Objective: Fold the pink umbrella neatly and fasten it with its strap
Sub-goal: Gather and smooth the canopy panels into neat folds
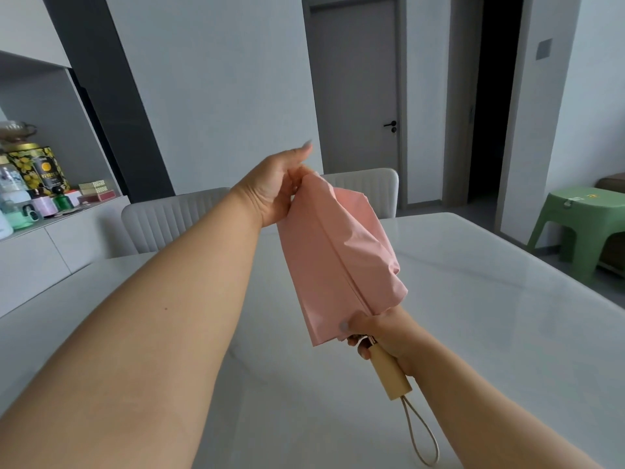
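The pink umbrella [333, 262] is collapsed and held up above the white table [473, 333], its tip pointing away from me. Its canopy hangs in loose flat folds. My left hand [274, 187] is stretched forward and pinches the far top end of the canopy. My right hand [378, 336] grips the umbrella at the near end, where the canopy meets the beige handle [390, 374]. A cream wrist loop [421, 438] dangles from the handle. The fastening strap is not visible.
Two pale padded chairs [169, 218] stand at the table's far side. A sideboard [50, 238] at the left holds tins, bottles and boxes. A green plastic stool [581, 225] sits at the right, and a closed grey door [355, 96] is behind.
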`<action>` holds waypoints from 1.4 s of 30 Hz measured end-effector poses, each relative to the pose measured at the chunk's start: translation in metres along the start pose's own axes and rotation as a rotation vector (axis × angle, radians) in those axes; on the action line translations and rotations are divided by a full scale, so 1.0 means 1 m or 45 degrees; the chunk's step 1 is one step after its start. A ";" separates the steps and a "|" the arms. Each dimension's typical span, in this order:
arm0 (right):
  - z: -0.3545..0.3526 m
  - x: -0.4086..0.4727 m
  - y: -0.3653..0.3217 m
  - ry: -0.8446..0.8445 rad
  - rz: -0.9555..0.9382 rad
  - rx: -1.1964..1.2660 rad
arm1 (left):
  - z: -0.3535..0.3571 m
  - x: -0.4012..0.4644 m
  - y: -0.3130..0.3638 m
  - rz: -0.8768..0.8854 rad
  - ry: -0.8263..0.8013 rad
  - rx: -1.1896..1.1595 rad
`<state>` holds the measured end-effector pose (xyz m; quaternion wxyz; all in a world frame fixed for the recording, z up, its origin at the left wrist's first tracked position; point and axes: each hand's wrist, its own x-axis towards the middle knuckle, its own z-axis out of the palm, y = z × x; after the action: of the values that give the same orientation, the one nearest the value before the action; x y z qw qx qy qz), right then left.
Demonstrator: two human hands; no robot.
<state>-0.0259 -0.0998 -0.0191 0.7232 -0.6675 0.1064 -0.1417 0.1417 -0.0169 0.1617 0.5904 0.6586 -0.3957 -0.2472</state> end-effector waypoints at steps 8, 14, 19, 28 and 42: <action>0.000 0.000 0.000 -0.021 0.002 0.047 | -0.001 -0.002 -0.005 -0.025 0.079 0.049; 0.001 0.001 0.001 -0.014 0.034 0.040 | 0.005 -0.005 -0.004 -0.048 0.211 0.093; 0.001 0.000 -0.002 -0.013 0.038 0.023 | 0.005 -0.002 -0.004 -0.115 0.214 -0.087; 0.005 -0.001 -0.001 -0.025 0.085 -0.025 | 0.012 -0.001 0.007 -0.026 0.177 0.580; 0.002 0.000 0.002 0.016 0.106 -0.051 | 0.004 0.003 -0.003 -0.017 0.323 0.293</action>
<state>-0.0245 -0.0976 -0.0211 0.7144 -0.6758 0.1414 -0.1137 0.1408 -0.0215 0.1583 0.5545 0.7504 -0.3394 -0.1191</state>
